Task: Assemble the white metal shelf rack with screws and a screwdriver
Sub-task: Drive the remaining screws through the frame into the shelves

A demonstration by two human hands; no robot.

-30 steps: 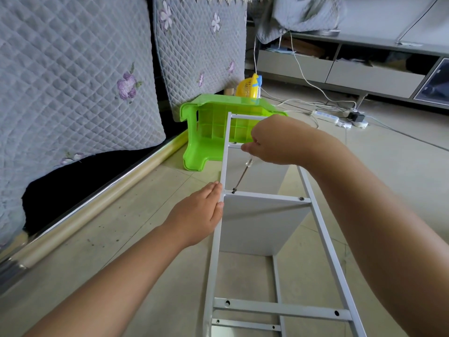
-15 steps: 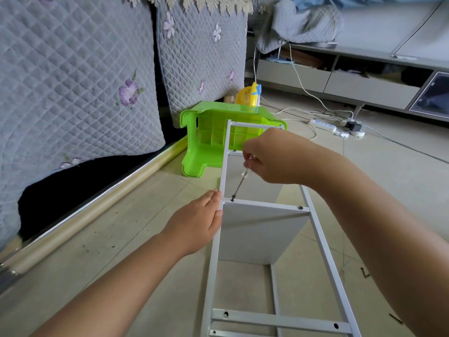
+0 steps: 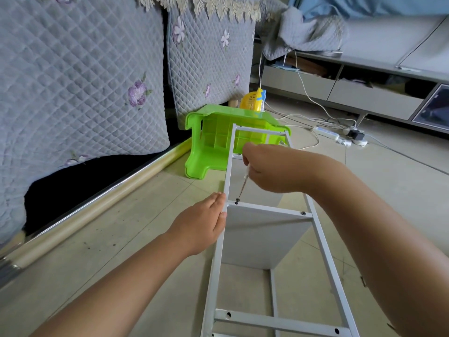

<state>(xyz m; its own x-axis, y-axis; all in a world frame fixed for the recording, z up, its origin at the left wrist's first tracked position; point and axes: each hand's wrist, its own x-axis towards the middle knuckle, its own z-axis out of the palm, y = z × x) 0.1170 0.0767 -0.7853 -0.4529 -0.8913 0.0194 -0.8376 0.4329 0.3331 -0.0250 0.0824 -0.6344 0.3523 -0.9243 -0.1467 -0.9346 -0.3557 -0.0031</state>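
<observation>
The white metal shelf rack (image 3: 323, 254) lies on the floor, its long rails running away from me, with a white shelf panel (image 3: 262, 237) fixed below a crossbar. My right hand (image 3: 269, 169) grips a screwdriver (image 3: 243, 187) whose tip sits on a dark screw (image 3: 236, 202) at the crossbar's left end. My left hand (image 3: 201, 227) presses with straight fingers against the outside of the left rail beside that joint. A second screw (image 3: 303, 213) sits at the crossbar's right end. The screwdriver's handle is hidden inside my fist.
A green plastic stool (image 3: 209, 147) lies on its side under the rack's far end. A quilted sofa cover (image 3: 80, 86) hangs at the left. A power strip (image 3: 326, 133) with cables lies on the tiled floor at the right, before a low grey cabinet (image 3: 364, 93).
The view has shifted slightly, so the rack sits lower in frame. My right hand has turned on the screwdriver, which stays on the same screw. My left hand keeps pressing the left rail.
</observation>
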